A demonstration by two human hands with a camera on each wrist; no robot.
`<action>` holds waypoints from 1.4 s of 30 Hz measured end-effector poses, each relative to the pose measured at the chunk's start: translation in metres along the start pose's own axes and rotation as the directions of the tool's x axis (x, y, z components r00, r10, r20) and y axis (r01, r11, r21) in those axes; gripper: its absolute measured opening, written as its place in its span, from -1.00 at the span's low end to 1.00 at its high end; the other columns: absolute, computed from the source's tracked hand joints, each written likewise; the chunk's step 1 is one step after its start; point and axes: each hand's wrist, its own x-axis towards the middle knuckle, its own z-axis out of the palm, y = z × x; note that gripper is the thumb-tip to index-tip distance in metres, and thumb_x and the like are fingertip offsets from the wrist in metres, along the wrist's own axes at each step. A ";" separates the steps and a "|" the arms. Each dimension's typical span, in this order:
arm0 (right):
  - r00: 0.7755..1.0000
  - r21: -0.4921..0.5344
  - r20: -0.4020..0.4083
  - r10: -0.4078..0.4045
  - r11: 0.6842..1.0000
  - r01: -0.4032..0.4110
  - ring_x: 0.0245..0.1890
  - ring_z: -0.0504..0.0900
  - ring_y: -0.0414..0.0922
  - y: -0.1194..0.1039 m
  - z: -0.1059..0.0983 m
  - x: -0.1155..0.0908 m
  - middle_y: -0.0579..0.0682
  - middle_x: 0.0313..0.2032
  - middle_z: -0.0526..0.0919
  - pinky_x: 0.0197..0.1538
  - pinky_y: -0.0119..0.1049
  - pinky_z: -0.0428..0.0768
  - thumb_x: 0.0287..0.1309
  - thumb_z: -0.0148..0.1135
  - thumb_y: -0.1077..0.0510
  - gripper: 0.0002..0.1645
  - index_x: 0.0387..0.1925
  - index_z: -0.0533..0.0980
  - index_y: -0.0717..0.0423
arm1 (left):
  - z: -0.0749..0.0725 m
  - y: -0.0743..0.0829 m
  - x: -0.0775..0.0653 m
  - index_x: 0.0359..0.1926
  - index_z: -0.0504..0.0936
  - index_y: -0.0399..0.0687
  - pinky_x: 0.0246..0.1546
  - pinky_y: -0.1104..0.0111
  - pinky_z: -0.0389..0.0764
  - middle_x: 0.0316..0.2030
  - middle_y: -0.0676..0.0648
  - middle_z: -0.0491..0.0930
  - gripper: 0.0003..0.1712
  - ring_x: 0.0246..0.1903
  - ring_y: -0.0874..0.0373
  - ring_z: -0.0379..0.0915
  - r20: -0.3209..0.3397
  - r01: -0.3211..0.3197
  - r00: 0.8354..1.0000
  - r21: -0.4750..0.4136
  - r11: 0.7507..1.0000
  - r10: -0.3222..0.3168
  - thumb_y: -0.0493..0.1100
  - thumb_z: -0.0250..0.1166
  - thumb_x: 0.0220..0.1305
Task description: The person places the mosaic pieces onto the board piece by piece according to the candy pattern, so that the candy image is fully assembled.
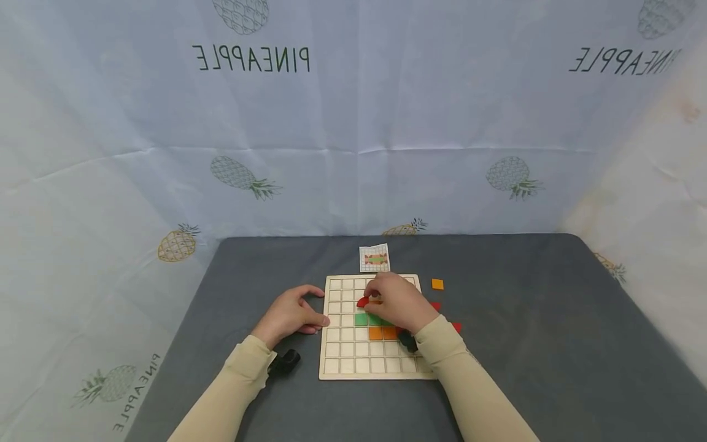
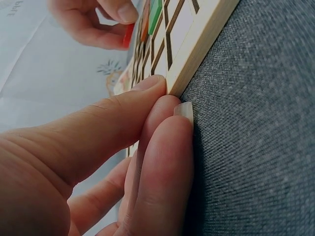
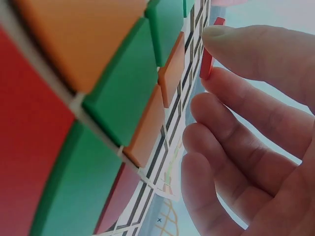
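A pale wooden grid board (image 1: 333, 350) lies on the dark table. At its left edge, my left hand (image 1: 289, 316) pinches the rim, thumb tip on top and fingertips against the side in the left wrist view. Over the board's middle, my right hand (image 1: 400, 301) holds a small red tile (image 3: 206, 66) with a curved edge between thumb and index finger. The tile stands tilted, close above the squares. Green tiles (image 1: 361, 319) fill a row in the grid, with orange tiles (image 1: 375, 333) in the row nearer me. My right hand and wrist hide other placed tiles.
Behind the board lies a small pattern card (image 1: 374, 258) with a coloured grid picture. A loose orange tile (image 1: 437, 284) lies right of the board, and red pieces (image 1: 456, 327) show beside my right forearm. A pineapple-print cloth (image 1: 353, 123) hangs behind the table.
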 end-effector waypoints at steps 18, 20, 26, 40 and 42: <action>1.000 -0.042 0.024 -0.008 0.999 0.009 -0.32 0.52 -0.25 -0.005 0.006 0.002 -0.17 -0.29 0.66 -0.17 -0.31 0.66 0.30 0.57 0.03 -0.87 -0.17 0.80 -0.06 | -0.004 0.000 0.000 0.27 0.66 0.05 -0.39 0.24 0.83 -0.40 -0.19 0.67 -0.26 -0.50 0.06 0.73 0.012 0.001 1.000 -0.015 1.000 -0.001 -0.24 0.73 0.05; 1.000 -0.050 0.022 -0.015 0.999 0.016 -0.32 0.51 -0.25 -0.005 0.006 0.002 -0.17 -0.30 0.65 -0.19 -0.32 0.65 0.31 0.56 0.04 -0.89 -0.18 0.80 -0.06 | -0.004 0.001 0.001 0.27 0.66 0.05 -0.39 0.24 0.83 -0.39 -0.19 0.66 -0.26 -0.49 0.06 0.73 0.013 0.002 1.000 -0.017 1.000 -0.002 -0.23 0.73 0.05; 0.999 -0.067 0.009 -0.039 0.997 0.039 -0.31 0.50 -0.25 -0.008 0.006 0.001 -0.16 -0.29 0.65 -0.18 -0.32 0.64 0.32 0.55 0.08 -0.92 -0.20 0.80 -0.05 | -0.004 0.001 0.001 0.27 0.66 0.04 -0.39 0.24 0.84 -0.39 -0.19 0.66 -0.25 -0.49 0.06 0.73 0.011 0.017 1.000 -0.026 1.000 -0.017 -0.24 0.74 0.03; 1.000 -0.034 0.018 -0.009 0.999 0.009 -0.29 0.53 -0.24 -0.011 0.001 0.000 -0.15 -0.26 0.66 -0.15 -0.30 0.68 0.34 0.54 0.06 -0.88 -0.15 0.81 -0.03 | -0.006 0.002 0.000 0.27 0.66 0.04 -0.38 0.23 0.84 -0.39 -0.20 0.67 -0.25 -0.48 0.04 0.74 0.016 0.015 1.000 -0.024 1.000 -0.015 -0.24 0.74 0.04; 1.000 -0.010 0.006 -0.005 1.000 0.005 -0.26 0.56 -0.24 -0.009 -0.001 -0.005 -0.17 -0.25 0.67 -0.11 -0.30 0.70 0.35 0.53 0.05 -0.87 -0.13 0.81 -0.04 | -0.006 0.001 0.000 0.28 0.66 0.04 -0.38 0.23 0.84 -0.38 -0.20 0.68 -0.25 -0.48 0.04 0.74 0.021 0.013 1.000 -0.022 1.000 -0.013 -0.24 0.74 0.04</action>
